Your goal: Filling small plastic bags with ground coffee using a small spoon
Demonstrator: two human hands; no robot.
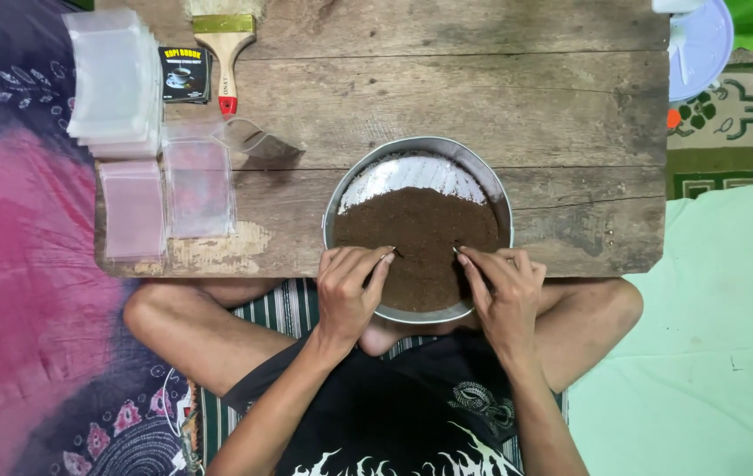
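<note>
Brown powder (421, 234) under both hands' fingers (380, 264)

one metal bowl (418, 150), one paintbrush (225, 46), two hands (350, 291)

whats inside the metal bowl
The metal bowl holds dark brown powder, heaped toward the near side; bare metal shows at the far side. The left hand and right hand cover the near part.

Both hands (429, 295) over powder-filled bowl (350, 189)
</note>
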